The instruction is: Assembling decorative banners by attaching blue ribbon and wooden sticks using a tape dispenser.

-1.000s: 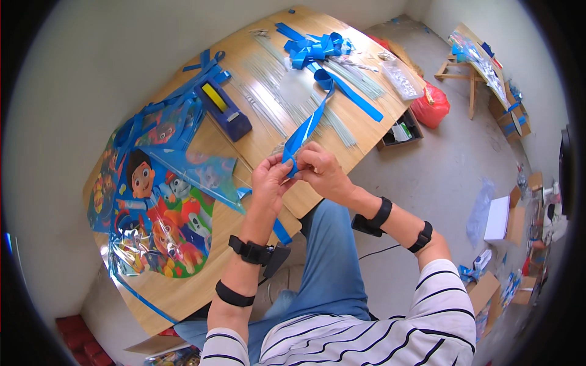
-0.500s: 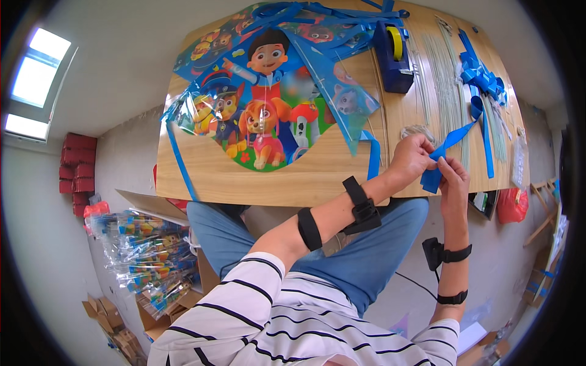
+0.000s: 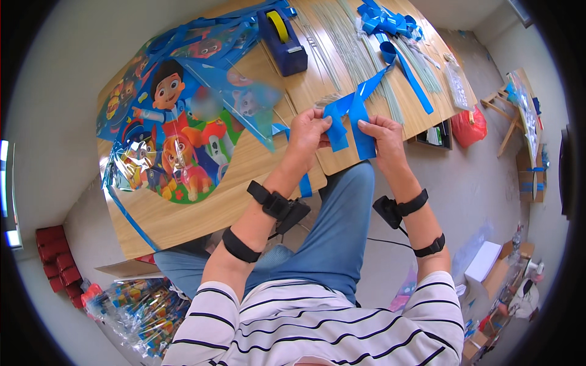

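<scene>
Shirt (image 3: 284, 332): white, black stripes, short sleeves (image 3: 204, 314). Trousers (image 3: 345, 216): blue. Each forearm (image 3: 256, 222): two black straps (image 3: 241, 245), black module (image 3: 295, 215) on the wrist-side strap.

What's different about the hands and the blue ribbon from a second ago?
The left hand and right hand were close together; now they've moved sideways apart, with the blue ribbon spread between them. Both still hold it. The tape dispenser and cartoon sheet stayed put on the table; the camera's view turned.

A head-worn fisheye looks down over the table (image 3: 250, 169).
</scene>
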{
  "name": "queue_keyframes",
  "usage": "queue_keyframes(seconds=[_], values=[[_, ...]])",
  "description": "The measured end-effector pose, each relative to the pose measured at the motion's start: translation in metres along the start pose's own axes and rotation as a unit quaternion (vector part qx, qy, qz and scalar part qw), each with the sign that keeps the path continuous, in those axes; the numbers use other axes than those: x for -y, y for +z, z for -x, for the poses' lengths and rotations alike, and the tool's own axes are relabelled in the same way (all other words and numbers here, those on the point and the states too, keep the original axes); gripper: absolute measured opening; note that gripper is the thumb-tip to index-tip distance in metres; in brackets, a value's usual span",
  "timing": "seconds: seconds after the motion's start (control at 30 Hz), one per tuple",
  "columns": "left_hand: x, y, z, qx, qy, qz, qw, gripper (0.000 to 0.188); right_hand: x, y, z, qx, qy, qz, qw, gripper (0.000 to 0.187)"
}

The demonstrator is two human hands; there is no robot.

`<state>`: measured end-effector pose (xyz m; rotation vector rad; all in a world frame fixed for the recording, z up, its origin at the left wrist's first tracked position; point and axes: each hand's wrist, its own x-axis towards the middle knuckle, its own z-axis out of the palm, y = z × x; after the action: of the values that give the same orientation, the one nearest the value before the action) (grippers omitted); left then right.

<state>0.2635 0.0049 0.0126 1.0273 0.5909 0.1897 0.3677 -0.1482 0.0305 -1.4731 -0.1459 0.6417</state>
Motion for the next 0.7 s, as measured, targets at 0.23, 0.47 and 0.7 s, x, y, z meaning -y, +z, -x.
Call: queue_keyframes(seconds=[0.23, 0.47, 0.7], values=[[-0.004, -0.012, -0.003, 0.056, -0.025, 0.058, 0.996, 0.014, -0.002, 0.003, -0.009, -0.016, 0.003, 0.015, 1.0, 0.007], [-0.011, -0.006, -0.002, 0.073, -0.02, 0.025, 0.997, 0.019, 0.02, -0.128, -0.131, -0.366, -0.058, 0.359, 0.857, 0.023], [-0.027, -0.018, 0.003, 0.051, -0.019, 0.043, 0.998, 0.02, 0.021, -0.062, -0.136, -0.357, -0.24, 0.649, 0.628, 0.055]])
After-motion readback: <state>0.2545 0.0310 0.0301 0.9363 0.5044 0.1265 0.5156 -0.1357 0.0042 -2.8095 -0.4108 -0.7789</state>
